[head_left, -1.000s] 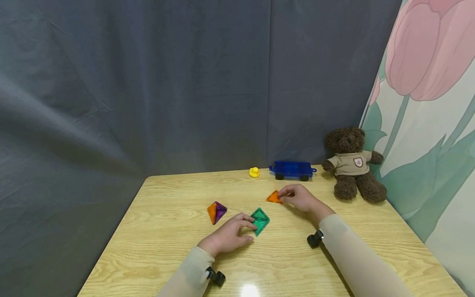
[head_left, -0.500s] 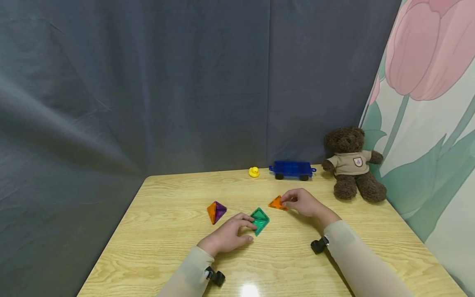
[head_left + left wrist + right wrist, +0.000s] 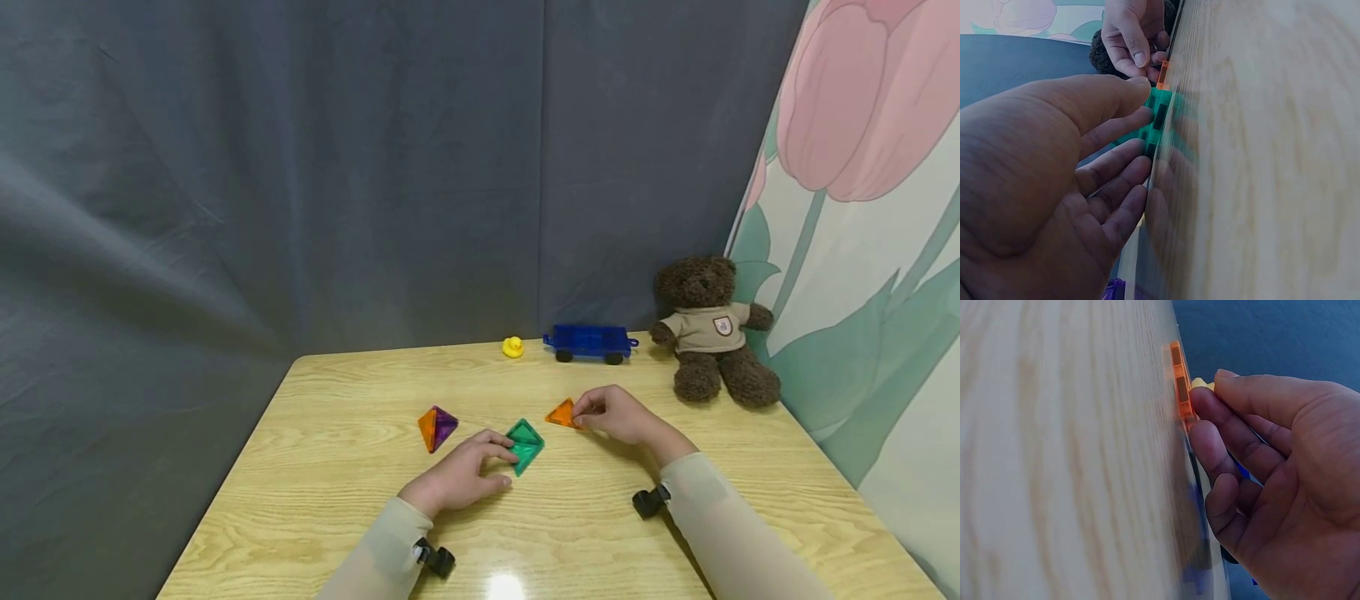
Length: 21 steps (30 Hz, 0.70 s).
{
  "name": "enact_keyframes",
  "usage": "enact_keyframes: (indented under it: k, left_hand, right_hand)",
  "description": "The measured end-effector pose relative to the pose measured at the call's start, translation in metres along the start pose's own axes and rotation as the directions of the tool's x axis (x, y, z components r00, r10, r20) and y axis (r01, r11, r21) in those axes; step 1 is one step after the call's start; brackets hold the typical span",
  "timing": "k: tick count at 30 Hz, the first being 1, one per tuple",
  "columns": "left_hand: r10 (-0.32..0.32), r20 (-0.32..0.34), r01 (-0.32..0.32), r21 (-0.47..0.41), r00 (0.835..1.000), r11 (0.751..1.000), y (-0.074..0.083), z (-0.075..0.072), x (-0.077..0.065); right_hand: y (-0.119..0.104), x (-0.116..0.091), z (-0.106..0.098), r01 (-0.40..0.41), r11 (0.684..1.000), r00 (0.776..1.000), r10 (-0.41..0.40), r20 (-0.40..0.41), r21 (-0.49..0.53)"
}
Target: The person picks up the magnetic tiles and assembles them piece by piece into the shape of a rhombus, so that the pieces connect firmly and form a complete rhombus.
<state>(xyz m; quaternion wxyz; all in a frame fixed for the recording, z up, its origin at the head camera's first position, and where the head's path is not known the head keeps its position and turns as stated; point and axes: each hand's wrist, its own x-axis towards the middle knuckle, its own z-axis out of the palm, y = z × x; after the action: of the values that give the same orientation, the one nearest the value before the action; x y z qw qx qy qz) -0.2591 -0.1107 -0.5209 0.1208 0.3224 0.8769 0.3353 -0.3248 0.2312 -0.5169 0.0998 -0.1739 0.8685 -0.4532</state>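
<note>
- Steadying green piece point(image 3: 529, 450) with left hand point(image 3: 461, 475), extending fingers.
- Touching orange piece point(image 3: 561, 414) with right hand point(image 3: 617, 413), bending fingers (pinch unclear).
- Ideally keeping both pieces flat.

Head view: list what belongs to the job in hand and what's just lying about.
In the job, it seems:
green tile, touched
orange tile, touched
orange-and-purple piece, probably; untouched, but alike

Apparently just lying about:
yellow duck
blue wagon
teddy bear

Left hand point(image 3: 459, 475) relaxed; right hand point(image 3: 613, 414) farther forward, curled.
</note>
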Motion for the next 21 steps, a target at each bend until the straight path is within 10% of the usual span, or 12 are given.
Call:
enact_keyframes:
  k: [11, 21]
  left_hand:
    - [0.000, -0.005, 0.000, -0.006, 1.000, 1.000, -0.0008, -0.0004, 0.0003]
    - [0.011, -0.002, -0.011, -0.002, 1.000, 1.000, -0.0005, -0.0007, -0.0004]
  right_hand:
    - [-0.0031, -0.0040, -0.0015, 0.011, 1.000, 0.999, -0.012, 0.044, 0.024]
    - [-0.0053, -0.0020, -0.0005, 0.032, 0.999, 0.996, -0.029, -0.084, 0.033]
